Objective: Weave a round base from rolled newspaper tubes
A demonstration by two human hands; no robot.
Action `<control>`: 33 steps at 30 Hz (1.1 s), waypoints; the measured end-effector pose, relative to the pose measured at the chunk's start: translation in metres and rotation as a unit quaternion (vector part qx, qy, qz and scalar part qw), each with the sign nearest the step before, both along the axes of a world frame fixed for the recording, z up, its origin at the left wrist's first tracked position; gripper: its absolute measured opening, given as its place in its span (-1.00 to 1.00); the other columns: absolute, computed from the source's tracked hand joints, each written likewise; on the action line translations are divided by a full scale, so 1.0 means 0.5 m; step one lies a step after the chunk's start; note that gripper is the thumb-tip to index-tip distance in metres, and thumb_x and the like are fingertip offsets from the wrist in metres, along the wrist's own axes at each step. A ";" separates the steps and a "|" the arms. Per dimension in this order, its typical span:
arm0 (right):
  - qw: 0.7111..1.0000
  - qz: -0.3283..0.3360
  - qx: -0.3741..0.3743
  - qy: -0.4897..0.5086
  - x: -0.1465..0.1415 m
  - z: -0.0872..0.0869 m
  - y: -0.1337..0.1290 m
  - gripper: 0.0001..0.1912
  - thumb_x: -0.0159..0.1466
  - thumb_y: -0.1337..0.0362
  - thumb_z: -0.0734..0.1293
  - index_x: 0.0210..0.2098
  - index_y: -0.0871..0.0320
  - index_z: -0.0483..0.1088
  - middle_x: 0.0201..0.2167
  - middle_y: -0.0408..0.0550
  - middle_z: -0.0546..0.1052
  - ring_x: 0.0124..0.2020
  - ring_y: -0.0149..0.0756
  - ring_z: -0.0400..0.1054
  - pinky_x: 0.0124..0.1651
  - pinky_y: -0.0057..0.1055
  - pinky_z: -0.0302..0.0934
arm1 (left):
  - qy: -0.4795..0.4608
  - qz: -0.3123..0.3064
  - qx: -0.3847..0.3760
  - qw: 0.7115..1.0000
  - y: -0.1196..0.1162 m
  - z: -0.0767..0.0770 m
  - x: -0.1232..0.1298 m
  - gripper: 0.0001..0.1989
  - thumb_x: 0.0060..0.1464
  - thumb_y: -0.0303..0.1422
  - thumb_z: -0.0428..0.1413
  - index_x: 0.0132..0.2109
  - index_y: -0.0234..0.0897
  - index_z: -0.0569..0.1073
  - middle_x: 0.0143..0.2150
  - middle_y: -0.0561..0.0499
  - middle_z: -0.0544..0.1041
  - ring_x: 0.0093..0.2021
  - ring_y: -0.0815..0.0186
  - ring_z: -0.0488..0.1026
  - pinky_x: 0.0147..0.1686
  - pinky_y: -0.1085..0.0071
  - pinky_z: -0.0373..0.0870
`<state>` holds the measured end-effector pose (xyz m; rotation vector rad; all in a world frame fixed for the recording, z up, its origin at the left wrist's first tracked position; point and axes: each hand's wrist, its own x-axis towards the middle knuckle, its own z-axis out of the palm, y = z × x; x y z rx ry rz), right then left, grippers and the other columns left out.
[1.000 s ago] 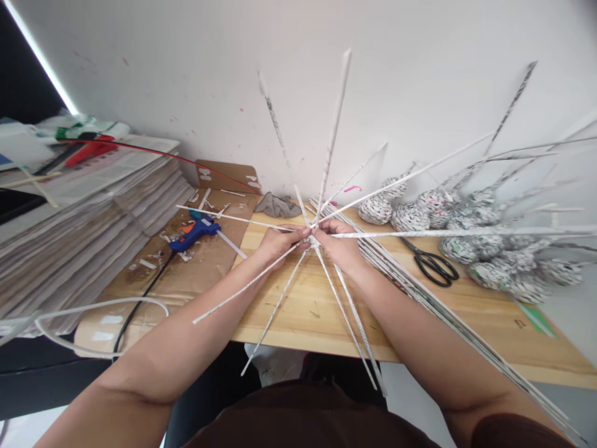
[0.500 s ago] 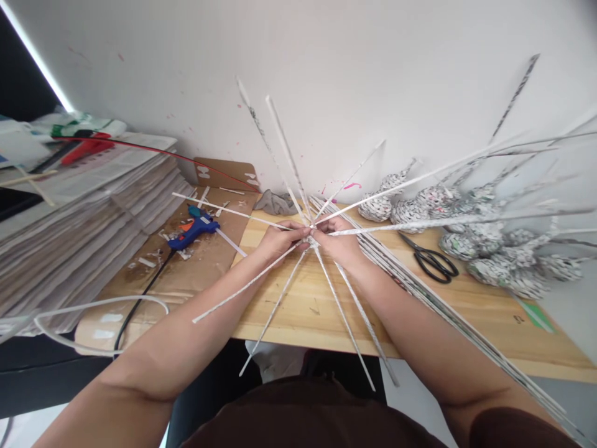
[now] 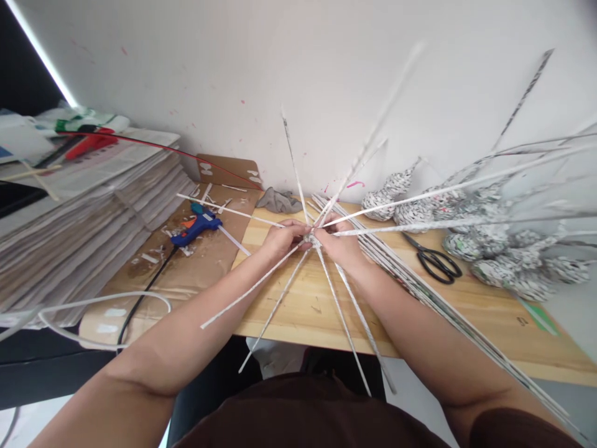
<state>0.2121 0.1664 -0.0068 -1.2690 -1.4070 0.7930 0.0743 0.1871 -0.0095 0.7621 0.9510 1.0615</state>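
Thin rolled-paper sticks (image 3: 351, 297) spread like spokes from a small woven centre (image 3: 313, 238) held above the wooden table. My left hand (image 3: 285, 238) pinches the centre from the left, thumb and fingers closed on it. From the right, my right hand (image 3: 339, 241) grips the same spot, with its fingertips partly hidden among the sticks. Several spokes point toward my body, others lean up toward the wall, and one upper stick is blurred. Beneath my right forearm lies a bundle of long paper sticks (image 3: 422, 292).
Black scissors (image 3: 436, 261) and woven paper bulbs (image 3: 415, 211) sit on the wooden table (image 3: 494, 311) at right. At left are a blue glue gun (image 3: 196, 228) on cardboard (image 3: 186, 280), a grey cloth (image 3: 278, 201) and a tall newspaper stack (image 3: 93, 224).
One upper stick has swung rightward from the upper left and is now blurred, pointing up and right. Both hands remain at the centre. The whole view has shifted slightly.
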 end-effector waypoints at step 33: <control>0.997 0.017 -0.063 0.033 0.017 0.007 0.012 -0.77 0.05 0.11 0.44 -0.45 0.14 0.43 -0.63 -0.15 0.47 -0.60 -0.35 0.34 -0.51 -0.40 0.23 | -0.017 -0.026 0.054 0.998 0.015 -0.010 -0.019 -0.63 -0.35 -0.30 0.44 -0.44 -0.40 0.47 -0.47 0.00 0.50 -0.48 0.41 0.43 -0.52 0.54 0.42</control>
